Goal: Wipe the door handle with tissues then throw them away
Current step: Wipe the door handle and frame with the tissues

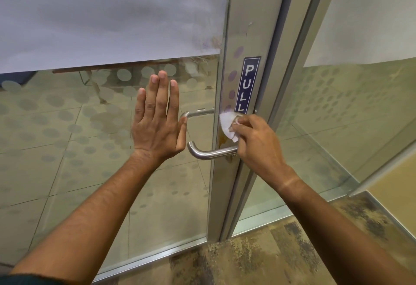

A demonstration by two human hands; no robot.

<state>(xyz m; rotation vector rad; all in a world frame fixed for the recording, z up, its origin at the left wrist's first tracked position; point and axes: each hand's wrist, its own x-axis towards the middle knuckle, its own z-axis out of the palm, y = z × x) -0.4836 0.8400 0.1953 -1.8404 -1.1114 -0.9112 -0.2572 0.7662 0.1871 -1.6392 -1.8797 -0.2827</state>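
Note:
A brushed steel lever handle [209, 153] juts left from the door's metal stile [227, 172]. Through the glass a second steel handle [198, 113] shows on the far side. My right hand [258, 142] pinches a crumpled white tissue [228, 125] and holds it against the stile just above the near handle's base, below a blue PULL sticker [247, 85]. A brownish smear marks the stile under the tissue. My left hand [157, 118] lies flat with straight fingers against the glass door panel [90, 149], left of the handles.
The glass door has frosted dots and a frosted upper band [108, 14]. A fixed glass side panel [337, 115] stands to the right. Worn brown carpet [270, 251] covers the floor on my side. Tiled floor and furniture legs [96, 88] show beyond the glass.

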